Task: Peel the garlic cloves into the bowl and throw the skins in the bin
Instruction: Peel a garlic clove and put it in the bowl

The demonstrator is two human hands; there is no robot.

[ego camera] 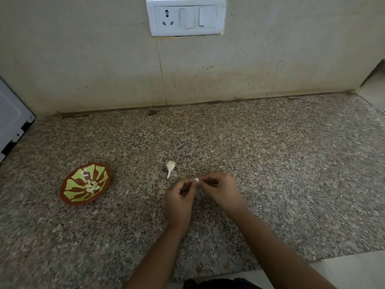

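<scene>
A small white garlic clove (196,180) is pinched between the fingertips of my left hand (179,202) and my right hand (221,189), just above the speckled granite counter. What is left of the garlic head (170,166), white with a thin stalk, lies on the counter just beyond and left of my hands. A brown bowl with a green pattern (71,196) sits to the left, holding several peeled cloves (91,186) at its centre. No bin is in view.
A tiled wall with a white socket and switch plate (186,16) backs the counter. A white appliance (11,118) stands at the far left edge. The counter's front edge (312,260) runs close to my body on the right.
</scene>
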